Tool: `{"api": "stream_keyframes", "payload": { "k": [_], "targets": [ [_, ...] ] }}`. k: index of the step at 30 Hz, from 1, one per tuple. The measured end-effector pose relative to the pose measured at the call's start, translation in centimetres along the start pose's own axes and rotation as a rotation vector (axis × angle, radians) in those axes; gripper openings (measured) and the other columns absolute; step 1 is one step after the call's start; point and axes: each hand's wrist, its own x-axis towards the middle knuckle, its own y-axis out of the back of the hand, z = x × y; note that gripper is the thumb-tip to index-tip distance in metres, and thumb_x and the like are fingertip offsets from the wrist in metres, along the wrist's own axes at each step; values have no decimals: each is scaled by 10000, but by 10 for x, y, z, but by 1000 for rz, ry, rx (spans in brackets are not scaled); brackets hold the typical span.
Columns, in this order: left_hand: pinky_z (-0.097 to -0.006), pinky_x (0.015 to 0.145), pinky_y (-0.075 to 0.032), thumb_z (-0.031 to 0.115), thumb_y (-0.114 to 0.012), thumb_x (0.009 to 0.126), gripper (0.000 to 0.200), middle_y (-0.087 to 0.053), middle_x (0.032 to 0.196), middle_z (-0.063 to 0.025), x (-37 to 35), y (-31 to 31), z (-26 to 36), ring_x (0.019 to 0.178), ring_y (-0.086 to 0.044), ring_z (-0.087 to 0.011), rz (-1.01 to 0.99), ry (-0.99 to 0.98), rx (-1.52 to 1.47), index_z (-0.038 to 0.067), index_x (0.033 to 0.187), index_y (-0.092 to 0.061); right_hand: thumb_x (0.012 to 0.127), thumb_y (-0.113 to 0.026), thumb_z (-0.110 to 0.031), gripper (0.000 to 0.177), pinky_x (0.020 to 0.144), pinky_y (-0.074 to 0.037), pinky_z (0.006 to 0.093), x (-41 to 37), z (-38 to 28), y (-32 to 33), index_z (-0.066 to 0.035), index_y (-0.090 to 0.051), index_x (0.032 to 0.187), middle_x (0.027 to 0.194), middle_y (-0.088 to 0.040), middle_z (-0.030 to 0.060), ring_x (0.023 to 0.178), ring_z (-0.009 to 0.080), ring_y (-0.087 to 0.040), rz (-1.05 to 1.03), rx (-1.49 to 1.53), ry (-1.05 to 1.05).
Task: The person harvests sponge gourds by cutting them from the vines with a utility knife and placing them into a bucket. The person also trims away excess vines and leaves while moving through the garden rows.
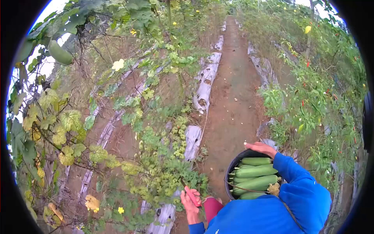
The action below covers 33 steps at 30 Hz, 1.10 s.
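Note:
My left hand [190, 202] is low in the view beside the vine leaves, its fingers wrapped round a knife [191, 195] with a red handle. The short dark blade points up and left, partly lost against the foliage. Against my right side is a dark bucket [228, 175] filled with several long green gourds [255, 170] laid side by side. My right hand [263, 148] lies over the bucket's far rim with its fingers stretched out. A dried brownish flower [274, 189] sits at the near end of the gourds.
A dirt path [233, 89] runs straight ahead between strips of torn plastic mulch [208, 80]. Leafy vines [156, 144] crowd the left, where one green gourd [60, 53] hangs high. Chili plants [311, 101] with red peppers line the right.

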Motion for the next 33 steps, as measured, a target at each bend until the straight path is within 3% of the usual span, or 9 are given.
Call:
{"api": "stream_keyframes", "payload": {
  "k": [3,8,15,17,20,23,25,31,33],
  "targets": [
    [-290,409,-388,695,-393,896,664,-588,736,-93,25,-6,28,489,-488,-171,39,-67,-31,64,946,-590,799,-494,-820,908,921,-437,382,20,-37,11,-7,-693,1148,1151,-664,145,1088,250,-584,48,18,22],
    [-280,391,-386,688,-386,912,646,-581,735,-88,84,-21,103,489,-485,-160,47,-244,-34,71,924,-577,791,-502,-824,931,996,-404,375,123,-63,27,-8,-659,1211,1265,-605,157,1171,266,-539,-73,-48,21],
    [-280,381,-397,632,-356,957,615,-584,704,-82,144,-58,235,488,-512,-156,-44,-541,3,60,949,-582,822,-468,-812,936,1034,-412,405,222,-199,44,-23,-585,1312,1334,-570,167,1215,282,-539,-128,-171,219],
    [-271,384,-389,621,-356,962,602,-577,704,-76,147,-80,268,491,-501,-143,-67,-606,27,61,956,-576,886,-455,-743,833,993,-435,410,251,-254,39,-18,-600,1270,1264,-598,163,1156,289,-563,-67,-285,478],
    [-220,454,-364,556,-409,970,547,-576,738,-70,136,-111,309,554,-477,-89,-137,-799,217,30,960,-557,983,-425,-609,684,877,-474,396,263,-367,39,13,-597,1212,1111,-615,154,1006,275,-594,-177,-441,1007],
    [-215,461,-351,509,-452,974,502,-593,757,-69,121,-127,341,559,-470,-79,-101,-961,404,20,986,-564,953,-570,-526,559,850,-493,377,213,-483,28,-20,-624,1183,1060,-615,146,957,234,-617,-144,-402,1324],
    [-212,464,-338,468,-472,979,467,-600,762,-56,101,-143,357,558,-457,-63,-71,-1062,465,11,995,-571,945,-620,-459,467,757,-556,339,190,-548,19,-60,-628,1189,1134,-593,97,985,193,-600,-129,-414,1561],
    [-207,466,-287,439,-449,1000,428,-571,732,-13,41,-172,373,549,-414,-38,201,-1280,744,31,970,-575,890,-657,-517,629,785,-575,356,81,-687,-15,-26,-578,1276,1195,-580,187,1026,243,-626,-23,-212,1975],
    [-213,470,-283,425,-454,1001,414,-564,724,-10,23,-181,378,551,-407,-39,242,-1311,749,30,974,-576,845,-659,-573,717,867,-529,456,58,-732,-33,54,-604,1188,1064,-628,238,1012,261,-648,64,-86,2081]
  ]
}}
